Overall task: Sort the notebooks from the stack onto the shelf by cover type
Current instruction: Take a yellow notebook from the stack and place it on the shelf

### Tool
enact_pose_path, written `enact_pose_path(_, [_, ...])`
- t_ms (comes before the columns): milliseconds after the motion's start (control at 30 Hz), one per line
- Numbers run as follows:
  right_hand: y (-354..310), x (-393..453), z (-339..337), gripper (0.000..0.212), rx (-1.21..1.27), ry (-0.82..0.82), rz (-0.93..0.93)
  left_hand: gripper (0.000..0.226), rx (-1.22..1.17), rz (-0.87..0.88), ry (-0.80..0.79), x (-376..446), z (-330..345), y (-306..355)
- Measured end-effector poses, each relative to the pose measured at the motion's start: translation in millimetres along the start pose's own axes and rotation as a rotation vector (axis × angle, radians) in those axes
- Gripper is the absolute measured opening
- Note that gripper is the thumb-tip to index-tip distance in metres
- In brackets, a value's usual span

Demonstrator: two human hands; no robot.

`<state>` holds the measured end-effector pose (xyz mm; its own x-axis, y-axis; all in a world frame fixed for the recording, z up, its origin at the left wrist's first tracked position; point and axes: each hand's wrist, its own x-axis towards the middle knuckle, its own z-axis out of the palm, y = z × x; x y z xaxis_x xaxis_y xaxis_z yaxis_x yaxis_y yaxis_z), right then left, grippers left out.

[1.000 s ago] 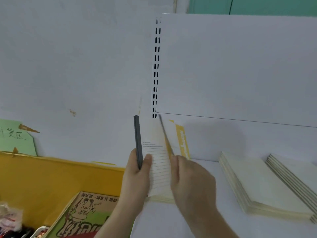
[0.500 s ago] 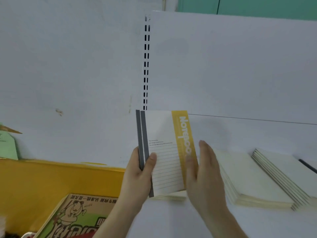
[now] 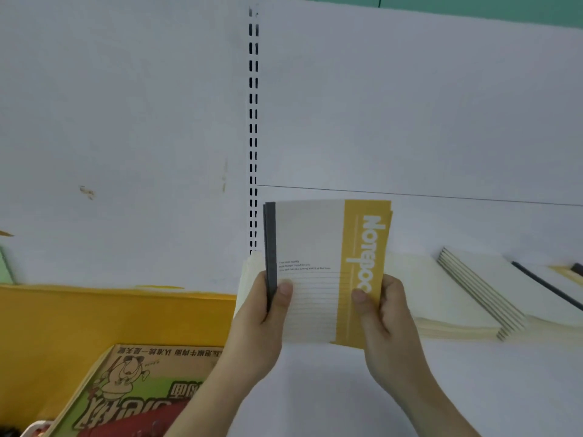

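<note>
I hold a small stack of notebooks [image 3: 318, 247] upright above the white shelf [image 3: 315, 389]. The front cover is cream with ruled lines, a yellow band reading "Notebook" and a grey spine. My left hand [image 3: 262, 316] grips the spine side, thumb on the cover. The yellow edge is pinched by my right hand [image 3: 381, 313], thumb in front. Behind the stack lies a pile of cream notebooks [image 3: 249, 279], partly hidden. To the right lie two more cream piles [image 3: 441, 298], one overlapped by the other [image 3: 492, 285].
A dark-spined notebook [image 3: 549, 288] lies at the far right of the shelf. A yellow bin wall [image 3: 110, 313] and a cardboard box with a cartoon print [image 3: 135, 392] sit at lower left. A slotted upright [image 3: 253, 121] splits the white back panel.
The notebooks turned from edge-on to cover facing me. My right hand moved from beside the stack to pinching its yellow edge. The view shifted right, showing more piles.
</note>
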<state>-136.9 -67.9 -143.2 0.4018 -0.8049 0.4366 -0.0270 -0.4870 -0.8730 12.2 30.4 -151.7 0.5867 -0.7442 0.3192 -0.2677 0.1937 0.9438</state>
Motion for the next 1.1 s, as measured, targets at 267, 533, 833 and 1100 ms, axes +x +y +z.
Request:
enact_pose_path(267, [18.7,-29.3,-17.5,0.026,-0.035,-0.19,0.038,0.026,0.085,-0.037,-0.019,-32.4,6.2,-7.5])
enact_pose_path(533, [33.6,-30.9,-35.9,0.013,-0.333,-0.357,0.028,0.022,0.322,-0.087,0.024,-45.4,10.7,-12.7])
enact_pose_path(833, [23.2,-44.3,-53.1,0.011,-0.298,-0.325,-0.033,0.014,0.367,-0.034,0.086,-60.6,23.6,6.5])
enact_pose_path(1100, [-15.0,-81.1,-125.0,0.024,-0.187,-0.014,0.065,0.039,0.292,0.112,-0.034,-68.9,86.1,45.5])
